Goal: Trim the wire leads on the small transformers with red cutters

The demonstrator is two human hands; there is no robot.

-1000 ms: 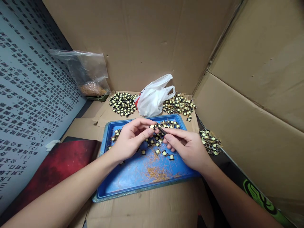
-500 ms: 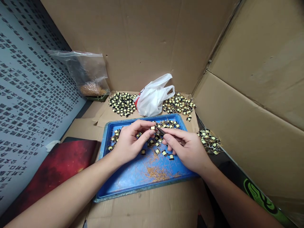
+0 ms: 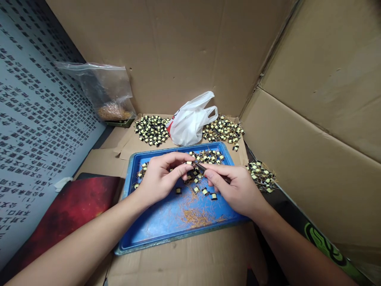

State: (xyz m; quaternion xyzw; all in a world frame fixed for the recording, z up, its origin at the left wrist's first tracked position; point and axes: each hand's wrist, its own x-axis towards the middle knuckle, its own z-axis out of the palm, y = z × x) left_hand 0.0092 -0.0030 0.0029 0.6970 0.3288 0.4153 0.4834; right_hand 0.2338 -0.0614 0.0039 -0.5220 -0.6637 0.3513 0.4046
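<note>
In the head view, the left hand (image 3: 157,178) pinches a small yellow-and-black blocky component (image 3: 189,162) above the rectangular blue plastic tray (image 3: 143,228); the right hand (image 3: 235,186) grips a slim dark tool (image 3: 201,167), tip at the component. Likely step: working its end; next calls for steady fingers.
</note>
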